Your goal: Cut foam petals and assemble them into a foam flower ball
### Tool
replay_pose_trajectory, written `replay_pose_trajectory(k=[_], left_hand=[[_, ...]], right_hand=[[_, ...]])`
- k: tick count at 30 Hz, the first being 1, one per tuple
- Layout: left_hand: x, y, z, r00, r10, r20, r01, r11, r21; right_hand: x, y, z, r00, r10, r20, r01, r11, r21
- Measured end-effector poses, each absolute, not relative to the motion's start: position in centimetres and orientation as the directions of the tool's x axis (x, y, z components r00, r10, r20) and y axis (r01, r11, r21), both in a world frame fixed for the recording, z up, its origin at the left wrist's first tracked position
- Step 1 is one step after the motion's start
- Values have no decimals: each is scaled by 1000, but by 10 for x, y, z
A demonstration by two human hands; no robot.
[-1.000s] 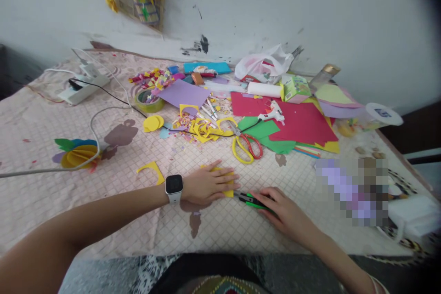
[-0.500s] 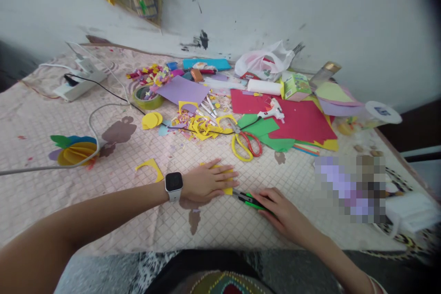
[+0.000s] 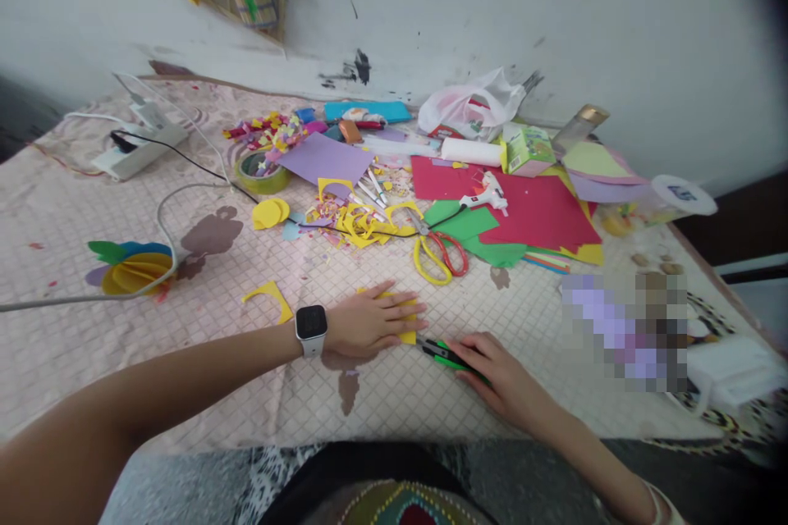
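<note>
My left hand (image 3: 369, 318) lies flat with its fingers stretched out over a yellow piece of paper (image 3: 409, 336), pressing it to the table. Most of that paper is covered by the hand. A green and black utility knife (image 3: 449, 354) is gripped in my right hand (image 3: 498, 377). Its blade end points left and sits at the lower right edge of the yellow paper. To the left of my left hand, a curved yellow paper offcut (image 3: 275, 300) rests on the cloth. Scissors (image 3: 442, 257) with one yellow and one red handle lie beyond my hands.
Yellow paper discs (image 3: 270, 214) and scraps (image 3: 363, 228) lie mid-table. Farther back are a purple sheet (image 3: 326, 161), red paper (image 3: 529, 213) and a white glue gun (image 3: 486, 194). A paper pumpkin-like craft (image 3: 139, 272), a cable (image 3: 165, 234) and a power strip (image 3: 139, 152) are left.
The view has shifted slightly. My left hand stays flat on the yellow paper, and the knife in my right hand has barely moved.
</note>
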State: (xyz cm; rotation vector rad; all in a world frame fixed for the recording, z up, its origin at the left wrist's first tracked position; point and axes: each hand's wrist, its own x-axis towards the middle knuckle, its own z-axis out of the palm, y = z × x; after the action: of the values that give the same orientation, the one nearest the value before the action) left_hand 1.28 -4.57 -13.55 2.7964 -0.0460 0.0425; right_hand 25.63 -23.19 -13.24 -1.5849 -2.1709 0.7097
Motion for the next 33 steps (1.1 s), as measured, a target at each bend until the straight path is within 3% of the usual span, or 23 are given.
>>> replay_pose_trajectory(k=[33], left_hand=[[12,-42,-134,996,-72,49,-85,-924,373]], right_hand=[[228,-229,-132,-235,971,48,763,214,-610]])
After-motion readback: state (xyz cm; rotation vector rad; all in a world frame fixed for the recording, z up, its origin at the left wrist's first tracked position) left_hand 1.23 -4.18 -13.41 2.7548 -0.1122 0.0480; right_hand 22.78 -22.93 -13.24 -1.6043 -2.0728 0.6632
